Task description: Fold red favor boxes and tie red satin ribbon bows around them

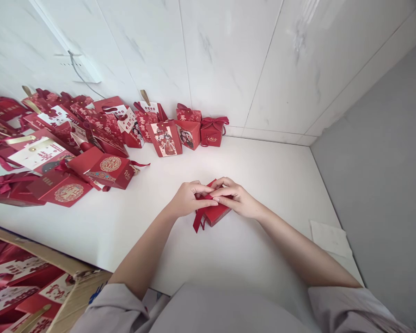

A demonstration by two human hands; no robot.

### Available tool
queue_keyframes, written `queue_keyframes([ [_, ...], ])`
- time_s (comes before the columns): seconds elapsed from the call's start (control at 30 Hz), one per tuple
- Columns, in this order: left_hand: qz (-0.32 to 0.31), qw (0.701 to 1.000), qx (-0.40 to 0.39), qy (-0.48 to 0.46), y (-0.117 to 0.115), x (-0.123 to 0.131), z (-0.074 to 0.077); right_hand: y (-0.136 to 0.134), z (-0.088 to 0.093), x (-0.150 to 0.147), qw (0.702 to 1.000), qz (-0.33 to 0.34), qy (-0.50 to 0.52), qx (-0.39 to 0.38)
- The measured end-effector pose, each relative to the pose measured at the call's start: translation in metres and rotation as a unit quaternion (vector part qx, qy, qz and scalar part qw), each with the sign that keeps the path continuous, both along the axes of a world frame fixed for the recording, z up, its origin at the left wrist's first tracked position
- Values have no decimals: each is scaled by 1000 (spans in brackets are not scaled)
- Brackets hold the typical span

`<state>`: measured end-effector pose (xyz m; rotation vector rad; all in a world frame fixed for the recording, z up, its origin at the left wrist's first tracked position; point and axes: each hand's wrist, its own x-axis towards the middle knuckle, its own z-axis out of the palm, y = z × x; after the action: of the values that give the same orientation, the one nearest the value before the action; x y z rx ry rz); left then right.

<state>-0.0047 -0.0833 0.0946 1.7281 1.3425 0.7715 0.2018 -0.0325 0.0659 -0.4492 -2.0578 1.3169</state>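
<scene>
A small red gift box (216, 213) lies on the white tabletop (263, 175) in the middle of the view, with a dark red ribbon (198, 220) trailing off its left side. My left hand (189, 198) and my right hand (236, 197) meet over the top of the box. The fingers of both hands are curled and pinched on the ribbon above the box. The box's upper face is mostly hidden under my fingers.
Several red gift boxes and bags (104, 138) stand and lie along the marble wall at the back left. A cardboard carton (38, 286) with more red boxes sits at the lower left. A white paper sheet (329, 238) lies at the table's right edge by a grey wall.
</scene>
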Motion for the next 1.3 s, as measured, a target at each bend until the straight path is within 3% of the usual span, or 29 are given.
queue_keyframes([
  [0.2,7,1000,-17,-5,-2,1,4,1,-1,1,999,2,6,39],
  [0.5,-1,1000,-2,0,-4,2,5,-2,0,-1,997,17,71,-20],
  [0.87,-5,999,26,39,-4,1,2,-3,7,0,992,19,5,122],
  [1.13,-11,999,35,37,-4,4,3,-3,16,4,989,39,-32,141],
  [1.3,-10,996,60,61,-5,8,4,-7,18,4,975,9,-82,207],
])
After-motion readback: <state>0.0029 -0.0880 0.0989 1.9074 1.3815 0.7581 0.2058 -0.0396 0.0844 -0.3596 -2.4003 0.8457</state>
